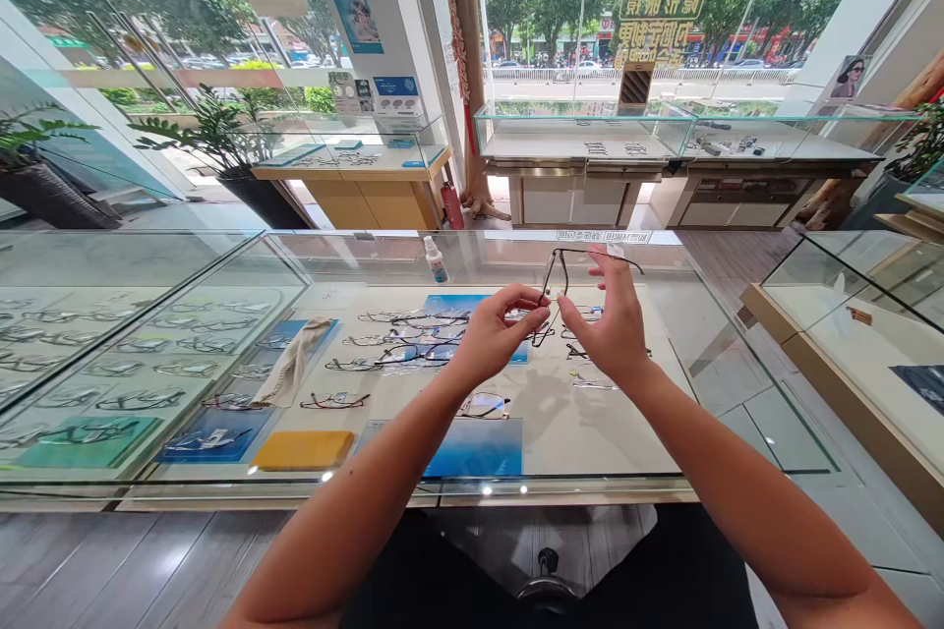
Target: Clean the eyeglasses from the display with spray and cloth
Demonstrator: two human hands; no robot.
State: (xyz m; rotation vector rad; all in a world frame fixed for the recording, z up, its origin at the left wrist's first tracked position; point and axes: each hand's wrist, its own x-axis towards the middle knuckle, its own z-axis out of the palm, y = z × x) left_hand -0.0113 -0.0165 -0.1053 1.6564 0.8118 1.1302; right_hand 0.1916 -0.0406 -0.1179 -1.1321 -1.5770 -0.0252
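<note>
A pair of eyeglasses (565, 273) with thin dark rims is held up above the glass counter, between my two hands. My left hand (496, 332) pinches the frame at its left side with thumb and fingers. At the other side, my right hand (609, 314) has its fingers around the frame and one dark temple arm, which sticks out to the right past the fingertips. Below, through the glass, rows of eyeglasses (414, 354) lie on a pale display base, partly hidden behind my hands and forearms.
On the glass counter (590, 457) stand a small white spray bottle (435, 260), a crumpled beige cloth (291, 364) and a yellow case (304, 450). More showcases stand along the window (582, 133) and at the right (855, 354). Potted plants (255, 187) are at the back left.
</note>
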